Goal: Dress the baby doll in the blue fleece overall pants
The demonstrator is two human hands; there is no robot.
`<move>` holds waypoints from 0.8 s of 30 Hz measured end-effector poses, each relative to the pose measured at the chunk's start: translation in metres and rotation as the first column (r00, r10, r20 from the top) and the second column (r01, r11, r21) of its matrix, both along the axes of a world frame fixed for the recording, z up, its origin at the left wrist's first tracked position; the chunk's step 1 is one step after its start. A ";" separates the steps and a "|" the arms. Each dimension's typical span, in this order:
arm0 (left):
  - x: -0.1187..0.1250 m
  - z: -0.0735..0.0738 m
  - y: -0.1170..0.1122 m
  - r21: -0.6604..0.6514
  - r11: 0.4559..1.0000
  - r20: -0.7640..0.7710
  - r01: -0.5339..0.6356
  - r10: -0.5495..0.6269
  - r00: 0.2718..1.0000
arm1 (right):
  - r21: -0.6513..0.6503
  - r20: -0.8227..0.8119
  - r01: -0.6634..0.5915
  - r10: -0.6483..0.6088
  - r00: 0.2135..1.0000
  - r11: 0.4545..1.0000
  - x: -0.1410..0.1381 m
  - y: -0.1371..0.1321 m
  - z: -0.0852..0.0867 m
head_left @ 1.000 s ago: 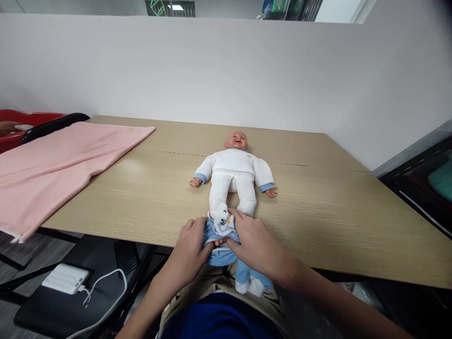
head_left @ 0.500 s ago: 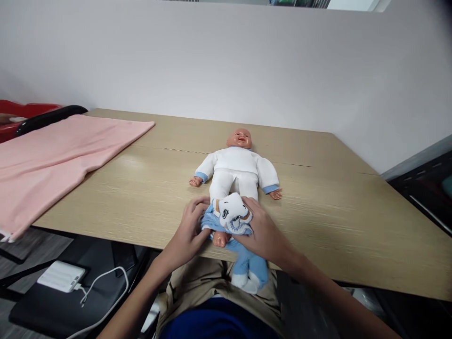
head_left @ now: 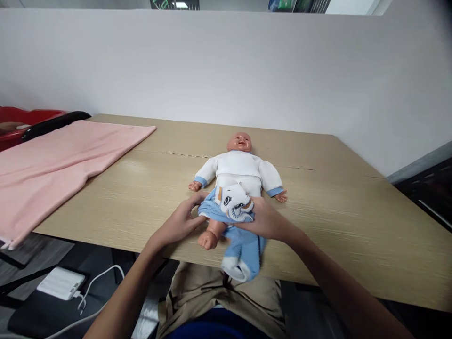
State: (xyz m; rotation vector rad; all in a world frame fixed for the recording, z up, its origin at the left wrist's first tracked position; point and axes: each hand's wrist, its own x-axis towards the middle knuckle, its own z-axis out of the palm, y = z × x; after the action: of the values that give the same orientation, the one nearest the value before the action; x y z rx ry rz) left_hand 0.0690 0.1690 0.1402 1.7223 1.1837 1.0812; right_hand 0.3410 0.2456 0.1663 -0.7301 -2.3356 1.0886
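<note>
Lying on its back on a wooden table point(head_left: 353, 226), a doll point(head_left: 238, 165) had a blue garment point(head_left: 236, 207) bunched over its legs

Farthest left stood a red container point(head_left: 35, 115), a curved black bar point(head_left: 54, 125) at its near side. Pink cloth point(head_left: 63, 165) covered the table's left end and hung over the near edge. Below, a white box point(head_left: 61, 282) with a white cable point(head_left: 118, 266) lay on a black seat point(head_left: 38, 310).

Next came the left hand point(head_left: 181, 217), clamped on the garment's left edge between thumb and fingers. Just beside it, the doll's bare foot point(head_left: 208, 239) stuck out below the garment, above the table near its front edge. The doll lay in the middle, head toward the wall point(head_left: 226, 66), arms spread, in white clothing with blue cuffs. A white animal face decorated the garment, whose white-ended lower part drooped past the table's edge, above the person's tan trousers point(head_left: 215, 287).

The right hand point(head_left: 269, 219) was closed on the garment's right edge, some fingertips hidden by the fabric. Well apart at the far right stood a dark object point(head_left: 432, 188), too cut off to identify.
</note>
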 end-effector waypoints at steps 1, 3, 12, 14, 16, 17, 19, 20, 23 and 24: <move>-0.002 0.002 0.005 -0.018 0.999 0.017 0.035 -0.035 0.999 | -0.037 0.000 -0.032 0.032 0.999 0.999 0.000 0.006 0.002; -0.005 0.005 0.013 -0.052 0.994 0.056 0.098 -0.095 0.994 | -0.056 0.006 -0.076 0.076 0.997 0.996 0.001 0.017 0.006; -0.024 0.007 0.014 -0.132 0.956 0.117 0.262 -0.248 0.962 | -0.256 -0.021 -0.039 0.035 0.999 0.966 0.045 0.012 0.016; -0.025 0.007 0.012 -0.137 0.952 0.139 0.275 -0.256 0.957 | -0.382 -0.109 -0.082 0.044 0.993 0.921 0.057 0.011 0.009; -0.021 0.007 0.013 -0.139 0.964 0.121 0.226 -0.210 0.970 | -0.422 -0.161 -0.072 0.004 0.987 0.904 0.066 0.010 0.001; -0.019 0.007 0.014 -0.135 0.972 0.095 0.190 -0.178 0.979 | -0.424 -0.174 -0.053 -0.024 0.984 0.904 0.068 0.010 -0.003; -0.013 0.007 0.017 -0.106 0.987 0.050 0.120 -0.115 0.992 | -0.428 -0.186 -0.021 -0.065 0.980 0.903 0.071 0.007 -0.008; -0.011 0.007 0.019 -0.084 0.992 0.040 0.093 -0.090 0.995 | -0.430 -0.190 -0.014 -0.076 0.979 0.903 0.071 0.006 -0.009; -0.006 0.009 0.021 -0.031 0.999 0.010 0.036 -0.036 0.999 | -0.392 -0.193 0.013 -0.096 0.976 0.920 0.068 0.000 -0.007; -0.005 0.011 0.020 -0.015 1.000 -0.004 0.017 -0.017 1.000 | -0.368 -0.195 0.028 -0.106 0.975 0.929 0.066 -0.002 -0.005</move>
State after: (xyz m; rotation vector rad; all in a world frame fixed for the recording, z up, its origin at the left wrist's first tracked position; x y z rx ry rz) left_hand 0.0644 0.1893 0.1515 1.7205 1.1746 1.0565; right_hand 0.4067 0.2440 0.1611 -0.7741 -1.9370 1.5112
